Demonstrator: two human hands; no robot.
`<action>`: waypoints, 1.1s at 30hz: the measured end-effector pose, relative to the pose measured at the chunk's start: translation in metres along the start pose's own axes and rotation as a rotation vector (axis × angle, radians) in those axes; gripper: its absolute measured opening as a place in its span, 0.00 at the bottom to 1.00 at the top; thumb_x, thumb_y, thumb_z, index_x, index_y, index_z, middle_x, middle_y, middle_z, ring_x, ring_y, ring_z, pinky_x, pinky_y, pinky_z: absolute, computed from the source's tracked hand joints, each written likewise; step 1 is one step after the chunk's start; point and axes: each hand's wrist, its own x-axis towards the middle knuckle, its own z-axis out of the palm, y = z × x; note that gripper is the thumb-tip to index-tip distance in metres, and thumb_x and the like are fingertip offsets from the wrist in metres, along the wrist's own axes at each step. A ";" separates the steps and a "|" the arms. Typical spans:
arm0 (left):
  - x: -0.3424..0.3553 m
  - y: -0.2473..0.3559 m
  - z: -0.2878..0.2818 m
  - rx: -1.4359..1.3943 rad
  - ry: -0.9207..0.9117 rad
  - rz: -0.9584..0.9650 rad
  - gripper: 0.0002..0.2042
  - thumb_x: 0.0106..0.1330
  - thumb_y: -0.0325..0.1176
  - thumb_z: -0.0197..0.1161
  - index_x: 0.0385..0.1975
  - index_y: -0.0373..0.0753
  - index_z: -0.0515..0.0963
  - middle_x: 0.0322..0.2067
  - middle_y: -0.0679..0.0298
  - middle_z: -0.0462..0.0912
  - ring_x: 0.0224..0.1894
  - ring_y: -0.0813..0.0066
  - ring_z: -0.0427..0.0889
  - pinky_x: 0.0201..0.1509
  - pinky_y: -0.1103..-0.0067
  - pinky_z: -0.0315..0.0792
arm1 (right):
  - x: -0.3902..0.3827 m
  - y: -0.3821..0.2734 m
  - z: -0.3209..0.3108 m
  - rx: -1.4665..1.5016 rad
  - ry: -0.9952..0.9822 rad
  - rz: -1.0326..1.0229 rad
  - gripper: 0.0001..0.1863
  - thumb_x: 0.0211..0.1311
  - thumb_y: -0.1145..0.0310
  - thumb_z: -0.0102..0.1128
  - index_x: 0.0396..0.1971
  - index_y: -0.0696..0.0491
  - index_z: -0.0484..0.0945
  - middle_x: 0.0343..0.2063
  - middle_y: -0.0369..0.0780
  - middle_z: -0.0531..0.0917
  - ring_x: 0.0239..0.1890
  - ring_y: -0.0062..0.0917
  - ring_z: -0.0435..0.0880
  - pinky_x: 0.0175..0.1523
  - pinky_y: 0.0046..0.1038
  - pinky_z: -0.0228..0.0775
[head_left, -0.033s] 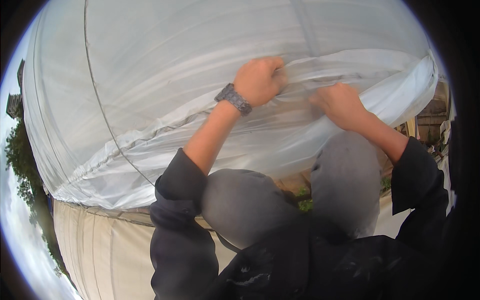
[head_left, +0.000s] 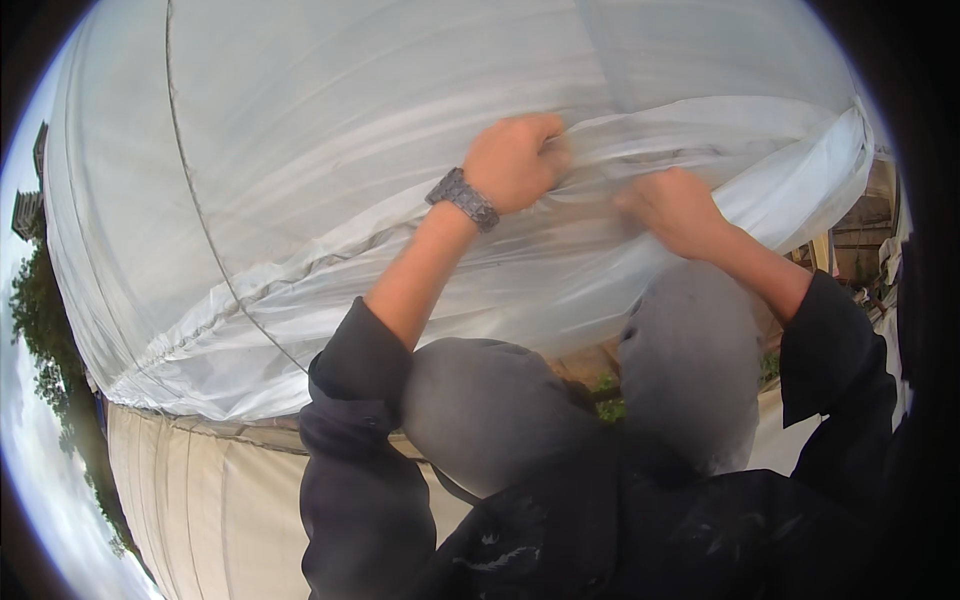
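A large translucent plastic sheet (head_left: 380, 110) spreads in front of me, bunched into loose folds along its lower part. My left hand (head_left: 512, 165) is closed on the upper edge of these folds, its fingertips curled out of sight. A dark chunky watch (head_left: 463, 198) is on that wrist. Lower and to the right, my right hand (head_left: 680, 212) has its fingers drawn together against the gathered plastic. Its fingertips are smeared and partly hidden. A short stretch of folded sheet lies between the two hands.
A thin cord (head_left: 190, 180) runs down over the sheet at left. Beige cloth (head_left: 230, 490) hangs below it. My grey-clad knees (head_left: 490, 410) are close under the folds. Wooden parts (head_left: 862, 235) show at right, and a tree (head_left: 45, 310) stands at far left.
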 end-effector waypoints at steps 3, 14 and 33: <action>0.002 0.006 -0.008 -0.023 -0.092 -0.029 0.12 0.64 0.39 0.70 0.34 0.36 0.80 0.27 0.53 0.83 0.31 0.53 0.80 0.36 0.64 0.72 | 0.002 0.000 0.004 0.129 -0.065 0.131 0.23 0.69 0.52 0.61 0.24 0.57 0.83 0.22 0.48 0.82 0.31 0.48 0.82 0.36 0.46 0.71; 0.003 0.034 0.010 0.212 0.082 -0.029 0.16 0.59 0.42 0.74 0.28 0.37 0.74 0.23 0.55 0.81 0.29 0.49 0.81 0.32 0.59 0.71 | 0.027 -0.019 -0.054 -0.261 -0.305 0.035 0.19 0.62 0.54 0.65 0.36 0.57 0.89 0.35 0.47 0.89 0.41 0.43 0.89 0.44 0.43 0.80; 0.021 0.038 0.008 0.267 -0.079 0.022 0.18 0.57 0.46 0.76 0.27 0.39 0.78 0.23 0.57 0.83 0.29 0.48 0.82 0.31 0.59 0.71 | 0.020 0.019 -0.058 -0.217 0.164 -0.355 0.15 0.48 0.73 0.73 0.31 0.57 0.74 0.27 0.45 0.83 0.36 0.46 0.84 0.34 0.46 0.72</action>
